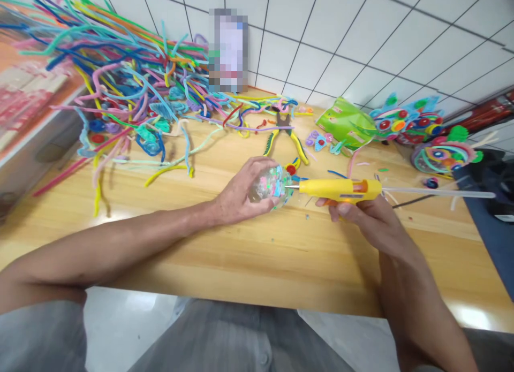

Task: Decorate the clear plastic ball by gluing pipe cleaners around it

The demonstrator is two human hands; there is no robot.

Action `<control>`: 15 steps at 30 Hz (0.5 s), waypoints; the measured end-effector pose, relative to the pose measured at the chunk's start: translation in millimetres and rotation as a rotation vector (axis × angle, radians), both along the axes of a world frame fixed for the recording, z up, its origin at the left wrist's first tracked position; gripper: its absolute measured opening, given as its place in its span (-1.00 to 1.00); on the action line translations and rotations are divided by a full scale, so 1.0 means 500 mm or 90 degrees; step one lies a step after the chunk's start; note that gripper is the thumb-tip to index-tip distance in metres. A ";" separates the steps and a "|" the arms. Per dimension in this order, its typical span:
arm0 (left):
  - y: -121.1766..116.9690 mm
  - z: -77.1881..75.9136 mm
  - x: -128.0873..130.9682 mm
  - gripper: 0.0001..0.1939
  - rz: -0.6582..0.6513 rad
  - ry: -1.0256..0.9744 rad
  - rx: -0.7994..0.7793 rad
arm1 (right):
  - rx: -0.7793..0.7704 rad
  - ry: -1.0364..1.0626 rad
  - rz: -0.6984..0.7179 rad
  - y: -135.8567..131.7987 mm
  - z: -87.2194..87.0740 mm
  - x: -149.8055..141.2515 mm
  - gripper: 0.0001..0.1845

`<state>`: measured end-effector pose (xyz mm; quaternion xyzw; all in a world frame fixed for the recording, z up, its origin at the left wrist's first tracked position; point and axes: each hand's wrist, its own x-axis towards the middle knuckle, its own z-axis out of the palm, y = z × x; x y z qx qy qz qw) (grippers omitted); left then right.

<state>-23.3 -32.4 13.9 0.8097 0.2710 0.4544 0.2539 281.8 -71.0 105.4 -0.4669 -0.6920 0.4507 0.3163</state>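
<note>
My left hand [244, 192] is closed around a clear, rounded object with colourful specks inside [267, 187], held over the wooden table. In my right hand [361, 214] is a yellow hot glue gun [333, 189], gripped by its handle with fingers near the orange trigger. Its metal nozzle points left and reaches the right side of the clear object; whether the tip touches it, I cannot tell. A long translucent glue stick [437, 192] juts from the gun's rear. Just beyond the clear object lies a red button-like piece [291, 169] on a yellow and blue strip.
Yellow-handled pliers [284, 126] lie beyond my hands. A big tangle of pipe cleaners [132, 88] fills the back left. A green packet [345, 123] and decorated colourful figures [441, 155] stand at the back right, against a tiled wall [341, 35]. A blurred phone-like rectangle [231, 51] leans there.
</note>
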 end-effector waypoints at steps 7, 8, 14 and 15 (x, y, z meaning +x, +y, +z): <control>0.000 0.000 0.004 -0.32 0.003 -0.015 0.002 | 0.006 -0.017 -0.009 0.002 -0.030 0.004 -0.60; 0.000 0.001 0.004 -0.32 0.003 -0.011 0.002 | 0.005 -0.018 -0.013 0.002 -0.031 0.005 -0.59; -0.002 0.005 0.000 -0.31 -0.001 0.004 -0.007 | 0.009 -0.077 -0.004 -0.004 -0.033 0.006 -0.50; -0.003 0.005 0.000 -0.30 -0.002 0.003 -0.006 | 0.011 -0.086 -0.004 -0.005 -0.032 0.007 -0.49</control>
